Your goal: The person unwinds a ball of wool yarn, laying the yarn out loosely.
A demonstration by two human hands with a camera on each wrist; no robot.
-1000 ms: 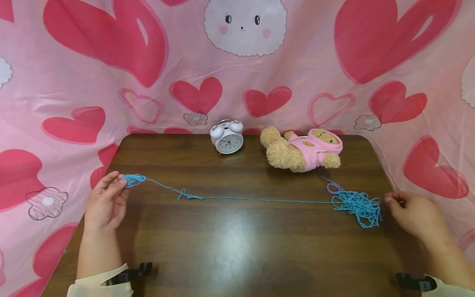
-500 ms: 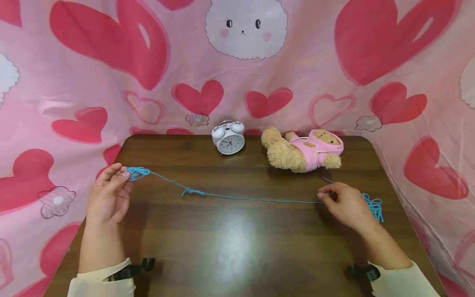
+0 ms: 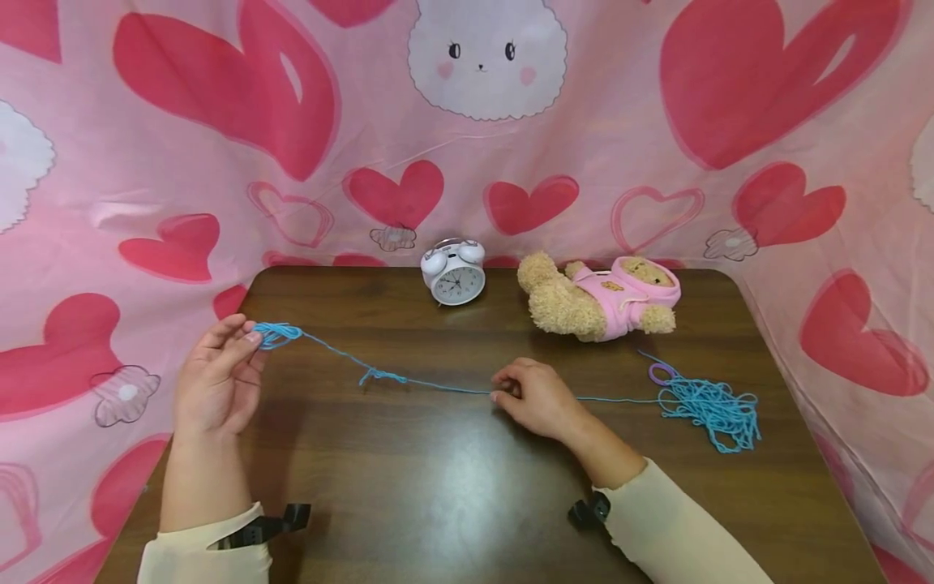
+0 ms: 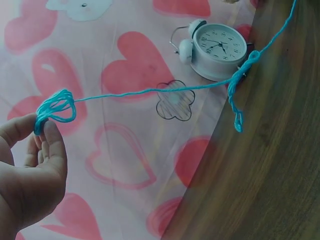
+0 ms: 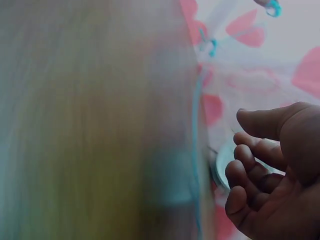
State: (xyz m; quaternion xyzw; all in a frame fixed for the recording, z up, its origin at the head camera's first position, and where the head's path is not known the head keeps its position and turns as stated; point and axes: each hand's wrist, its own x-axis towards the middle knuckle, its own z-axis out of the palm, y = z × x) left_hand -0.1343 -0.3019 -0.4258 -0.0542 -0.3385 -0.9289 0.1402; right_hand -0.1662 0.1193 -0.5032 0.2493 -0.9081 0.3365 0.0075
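Observation:
At the left of the head view, my left hand [image 3: 222, 377] pinches a small looped bundle of blue yarn [image 3: 277, 334] between thumb and fingers, raised above the table. From it a strand runs right, through a looped tangle [image 3: 383, 375], to a loose heap of blue yarn [image 3: 711, 412] on the table. My right hand [image 3: 536, 397] is over the strand near the middle, fingers loosely bent. In the right wrist view the thumb and fingers stand apart with nothing between them, and the strand [image 5: 196, 150] passes beside them. A purple ring [image 3: 661, 374] lies at the heap's edge.
A white alarm clock [image 3: 456, 276] stands at the back of the brown wooden table [image 3: 409, 503]. Right of it lies a teddy bear [image 3: 601, 298] in a pink hoodie. Behind hangs a pink heart-patterned cloth [image 3: 467, 150].
My right hand has moved left from beside the yarn heap to the middle of the strand. My left hand, still pinching the bundle, has shifted slightly up and right in view.

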